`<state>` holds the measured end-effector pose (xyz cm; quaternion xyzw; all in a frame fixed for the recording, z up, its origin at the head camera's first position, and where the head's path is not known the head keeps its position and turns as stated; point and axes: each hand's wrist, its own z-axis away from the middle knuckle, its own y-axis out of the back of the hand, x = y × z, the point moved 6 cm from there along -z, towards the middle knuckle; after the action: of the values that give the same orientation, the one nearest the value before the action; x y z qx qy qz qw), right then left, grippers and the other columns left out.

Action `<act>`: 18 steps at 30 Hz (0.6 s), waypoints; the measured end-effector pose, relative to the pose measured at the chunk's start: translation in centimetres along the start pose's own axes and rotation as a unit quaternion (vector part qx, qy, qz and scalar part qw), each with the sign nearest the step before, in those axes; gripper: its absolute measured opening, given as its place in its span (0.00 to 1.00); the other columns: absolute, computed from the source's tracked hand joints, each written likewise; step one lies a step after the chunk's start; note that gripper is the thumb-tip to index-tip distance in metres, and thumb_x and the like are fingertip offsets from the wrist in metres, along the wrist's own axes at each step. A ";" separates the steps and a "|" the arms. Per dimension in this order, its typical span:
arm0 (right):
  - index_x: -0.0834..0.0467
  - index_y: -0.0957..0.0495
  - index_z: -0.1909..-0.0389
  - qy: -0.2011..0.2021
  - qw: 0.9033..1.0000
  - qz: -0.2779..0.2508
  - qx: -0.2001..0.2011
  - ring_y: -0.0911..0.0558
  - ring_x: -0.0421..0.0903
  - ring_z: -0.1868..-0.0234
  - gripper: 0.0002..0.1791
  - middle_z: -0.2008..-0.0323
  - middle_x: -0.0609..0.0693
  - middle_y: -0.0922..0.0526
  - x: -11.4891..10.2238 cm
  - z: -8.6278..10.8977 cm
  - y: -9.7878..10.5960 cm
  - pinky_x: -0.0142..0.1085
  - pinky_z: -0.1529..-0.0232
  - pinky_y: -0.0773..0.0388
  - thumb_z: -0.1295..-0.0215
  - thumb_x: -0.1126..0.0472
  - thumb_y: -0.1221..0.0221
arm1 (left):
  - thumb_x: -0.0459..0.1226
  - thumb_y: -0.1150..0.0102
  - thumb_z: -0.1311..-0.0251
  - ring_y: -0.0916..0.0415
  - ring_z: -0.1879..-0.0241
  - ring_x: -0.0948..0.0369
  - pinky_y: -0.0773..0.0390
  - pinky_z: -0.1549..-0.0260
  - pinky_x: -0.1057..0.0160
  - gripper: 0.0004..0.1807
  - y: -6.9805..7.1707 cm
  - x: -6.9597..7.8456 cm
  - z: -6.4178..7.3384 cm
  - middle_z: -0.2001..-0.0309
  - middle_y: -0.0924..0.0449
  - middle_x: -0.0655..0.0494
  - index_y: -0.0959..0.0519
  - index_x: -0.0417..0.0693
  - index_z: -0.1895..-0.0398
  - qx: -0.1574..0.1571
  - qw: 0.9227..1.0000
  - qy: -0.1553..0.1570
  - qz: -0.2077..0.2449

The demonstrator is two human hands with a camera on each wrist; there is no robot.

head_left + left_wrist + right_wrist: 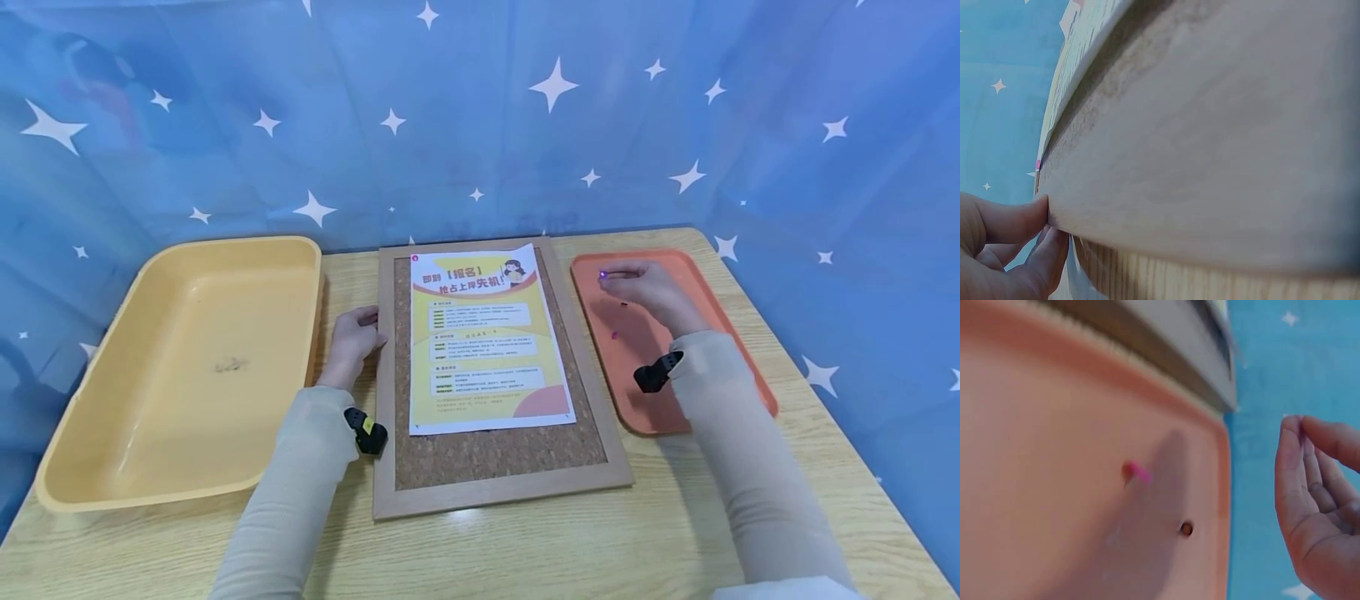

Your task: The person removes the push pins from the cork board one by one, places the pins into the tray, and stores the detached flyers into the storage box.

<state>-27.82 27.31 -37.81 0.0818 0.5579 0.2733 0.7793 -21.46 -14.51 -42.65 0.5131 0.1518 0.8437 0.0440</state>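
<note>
A wood-framed cork board (502, 458) lies on the table with a yellow and white printed poster (487, 333) on it. A pink push pin (415, 258) sits at the poster's top left corner; its top right corner lifts a little. My left hand (353, 342) grips the frame's left edge, thumb and fingers pinching it in the left wrist view. Over the orange tray (675, 421), my right hand (651, 293) pinches a small purple push pin (603, 275) between thumb and fingertips. A pink push pin (1139, 472) and a dark push pin (1186, 529) lie in the tray.
A large yellow plastic basin (180, 375) stands left of the board, with a dark smudge on its floor. The tray is close to the board's right side. Behind the wooden table (510, 550) hangs a blue curtain (480, 108) with white stars.
</note>
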 end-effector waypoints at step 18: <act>0.69 0.38 0.34 -0.007 0.999 -0.019 0.045 0.21 0.24 0.61 0.31 0.63 0.28 0.22 4.0 0.2 3.0 0.23 0.53 0.22 0.32 0.56 0.45 | 0.21 0.54 0.40 0.35 0.34 0.50 0.33 0.34 0.55 0.33 0.0 0.2 0.0 0.32 0.35 0.42 0.40 0.41 0.29 -0.003 1.000 0.008 0.003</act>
<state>-27.74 31.97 -39.74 0.1077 0.5659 0.2322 0.7838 -21.51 -14.46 -42.47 0.5069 0.1483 0.8481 0.0416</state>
